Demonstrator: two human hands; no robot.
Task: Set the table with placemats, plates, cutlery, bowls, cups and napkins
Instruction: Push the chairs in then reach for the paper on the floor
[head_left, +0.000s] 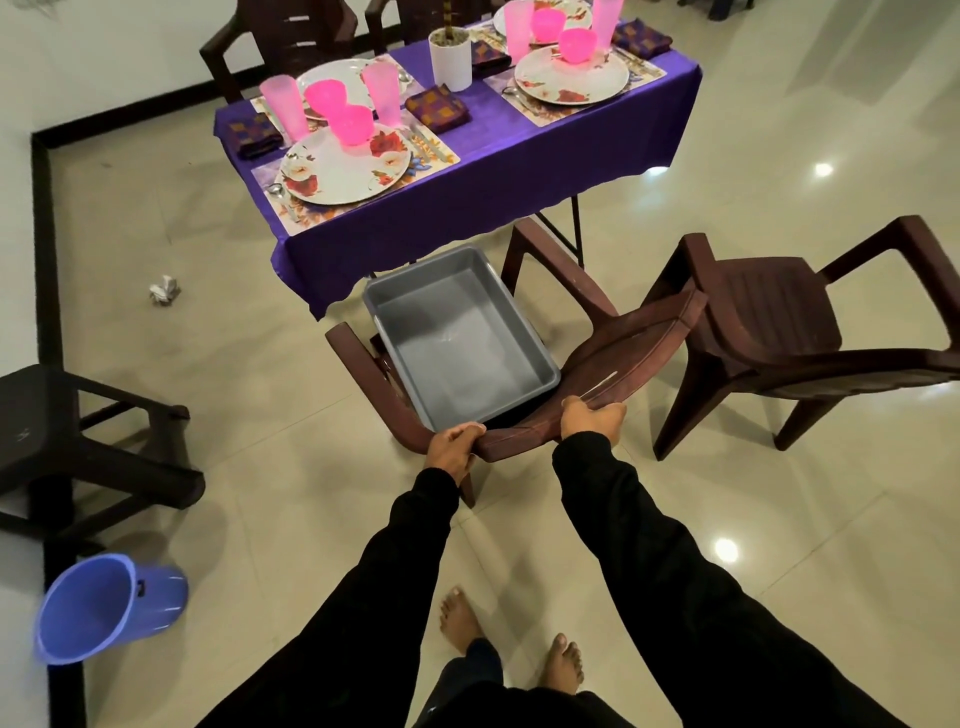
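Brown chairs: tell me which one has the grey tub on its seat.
The chair nearest the person, gripped at its backrest by both the left hand and right hand, carries the grey tub; the chair to its right is bare.

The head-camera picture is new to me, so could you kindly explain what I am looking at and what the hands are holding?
There is no machine here: a person wears a wide-angle camera on the head, looking forward and down, so you see their own sleeved arms and bare feet. The left hand and right hand each curl their fingers over the back of a brown chair. On its seat lies a grey tub, with nothing visible in it. Beyond stands the table under a purple cloth, set with placemats, a floral plate among others, pink cups and bowls, cutlery, folded napkins and a white pot. A second chair stands to the right, a blue bucket on the floor to the left.
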